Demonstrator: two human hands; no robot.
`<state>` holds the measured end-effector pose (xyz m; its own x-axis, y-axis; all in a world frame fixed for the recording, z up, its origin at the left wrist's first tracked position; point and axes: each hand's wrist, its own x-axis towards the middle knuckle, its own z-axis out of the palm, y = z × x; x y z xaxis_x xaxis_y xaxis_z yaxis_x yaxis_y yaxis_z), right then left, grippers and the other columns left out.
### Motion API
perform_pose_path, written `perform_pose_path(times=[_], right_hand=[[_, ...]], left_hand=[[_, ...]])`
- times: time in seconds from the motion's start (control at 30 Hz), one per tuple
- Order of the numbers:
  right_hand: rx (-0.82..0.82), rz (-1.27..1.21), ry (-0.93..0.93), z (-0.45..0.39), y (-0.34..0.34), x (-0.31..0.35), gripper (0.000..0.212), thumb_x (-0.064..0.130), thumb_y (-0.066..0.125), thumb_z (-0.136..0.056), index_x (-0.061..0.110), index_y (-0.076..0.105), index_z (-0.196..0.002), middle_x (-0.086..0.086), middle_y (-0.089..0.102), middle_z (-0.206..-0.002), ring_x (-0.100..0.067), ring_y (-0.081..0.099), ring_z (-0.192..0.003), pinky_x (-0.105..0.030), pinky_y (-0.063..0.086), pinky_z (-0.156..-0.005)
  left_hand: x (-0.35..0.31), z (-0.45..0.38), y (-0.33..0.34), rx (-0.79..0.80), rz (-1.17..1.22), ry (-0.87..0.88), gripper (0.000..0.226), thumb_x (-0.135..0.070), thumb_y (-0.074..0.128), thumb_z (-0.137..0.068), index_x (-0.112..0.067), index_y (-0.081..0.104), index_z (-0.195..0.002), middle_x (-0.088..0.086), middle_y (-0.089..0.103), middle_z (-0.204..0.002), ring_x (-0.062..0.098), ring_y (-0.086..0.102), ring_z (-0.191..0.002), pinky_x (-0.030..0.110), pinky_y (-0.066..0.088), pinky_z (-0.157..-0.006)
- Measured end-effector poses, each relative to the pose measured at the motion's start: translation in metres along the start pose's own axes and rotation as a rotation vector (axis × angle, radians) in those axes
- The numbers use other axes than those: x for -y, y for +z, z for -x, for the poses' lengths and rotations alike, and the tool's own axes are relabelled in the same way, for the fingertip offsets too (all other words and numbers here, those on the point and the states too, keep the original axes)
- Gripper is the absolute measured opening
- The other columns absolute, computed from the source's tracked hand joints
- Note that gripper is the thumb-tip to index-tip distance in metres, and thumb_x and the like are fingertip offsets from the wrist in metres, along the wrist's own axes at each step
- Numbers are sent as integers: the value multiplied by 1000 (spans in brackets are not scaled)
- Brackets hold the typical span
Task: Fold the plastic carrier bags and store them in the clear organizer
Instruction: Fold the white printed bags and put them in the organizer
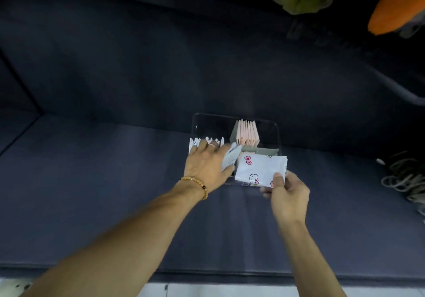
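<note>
Two hands over clear organizer [274,127], head view. Right hand [288,194] pinches folded printed bag [261,169] by its near corner, long axis crosswise, above the near-right compartment. Left hand [208,162], fingers spread, presses white folded bags [204,140] leftward; pink folded bags [248,133] stand behind.

Organizer [273,133] clear glossy plastic; folded bag [257,170] smooth printed plastic; sofa [115,158] matt dark cloth.

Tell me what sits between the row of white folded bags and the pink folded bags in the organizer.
In the head view, a grey divider separates white bags from pink bags.
</note>
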<state>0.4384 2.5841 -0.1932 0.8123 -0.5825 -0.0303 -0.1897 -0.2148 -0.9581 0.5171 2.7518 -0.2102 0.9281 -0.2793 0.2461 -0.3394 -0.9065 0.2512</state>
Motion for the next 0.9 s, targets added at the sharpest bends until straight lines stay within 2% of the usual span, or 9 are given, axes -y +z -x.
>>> perform_pose_path(times=[0.07, 0.17, 0.27, 0.33, 0.4, 0.5, 0.6, 0.73, 0.9], right_hand=[[25, 8, -8, -7, 7, 2, 19, 14, 47, -97, 20, 63, -105, 4, 73, -80, -13, 70, -61, -24, 54, -57], [23, 46, -39, -17, 21, 7, 25, 13, 51, -95, 28, 56, -114, 6, 73, -83, -17, 71, -65, -28, 56, -62], [0, 306, -156, -28, 35, 9, 22, 15, 50, -93, 25, 60, -110, 1, 68, -73, -23, 69, -69, -31, 55, -62], [10, 537, -281, -30, 48, 11, 30, 16, 48, -94, 19, 60, -121, -11, 66, -75, -30, 64, -71, -35, 53, -64], [98, 733, -430, -27, 62, 13, 37, 15, 48, -95, 14, 54, -131, -19, 67, -80, -37, 62, -75, -38, 52, -69], [288, 750, -474, -23, 76, 18, 23, 16, 47, -96, 10, 58, -114, -14, 67, -78, -35, 63, -76, -35, 49, -65], [240, 712, -506, -23, 77, 16, 19, 16, 44, -96, 8, 59, -105, -14, 65, -74, -35, 61, -71, -39, 51, -66], [410, 787, -342, -20, 77, 17, 22, 21, 39, -98, 8, 55, -107, -20, 64, -81, -41, 59, -84, -47, 51, -76], [341, 755, -324, -15, 81, 18, 24, 24, 38, -98, 6, 54, -97, -16, 64, -80, -38, 58, -83, -47, 51, -76]], left_hand=[[-3, -7, 6, 11, -108, 16, 39, -40, 49, -89, -25, 52, -125, 2, 65, -107, 26, 46, -106, 38, 36, -87], [2, -11, 3, -46, -93, -36, 19, -20, 53, -83, -18, 65, -98, 3, 70, -86, 25, 53, -96, 35, 36, -80], [15, -3, 2, -137, -61, -52, 8, -21, 68, -67, -17, 67, -74, 0, 64, -60, 22, 58, -73, 33, 40, -68], [20, 5, 5, -178, -50, -41, 10, -22, 72, -63, -17, 67, -69, -2, 58, -52, 21, 57, -66, 32, 42, -62], [20, 7, 7, -161, -21, -19, 11, -25, 70, -68, -17, 67, -74, -2, 60, -58, 20, 56, -71, 32, 42, -65], [17, 7, 7, -169, 59, 54, 26, -25, 70, -72, -17, 68, -97, 0, 63, -84, 22, 56, -83, 33, 45, -71], [24, 14, 4, -204, 68, 125, 37, -22, 71, -73, -18, 66, -110, -1, 60, -99, 23, 56, -92, 35, 47, -78], [35, 22, 9, -108, 79, 177, 45, -16, 64, -83, -12, 56, -127, 2, 57, -119, 24, 49, -120, 34, 40, -102], [33, 16, 11, -41, 107, 186, 50, -12, 60, -86, -10, 47, -134, 3, 50, -129, 22, 41, -128, 31, 43, -101]])
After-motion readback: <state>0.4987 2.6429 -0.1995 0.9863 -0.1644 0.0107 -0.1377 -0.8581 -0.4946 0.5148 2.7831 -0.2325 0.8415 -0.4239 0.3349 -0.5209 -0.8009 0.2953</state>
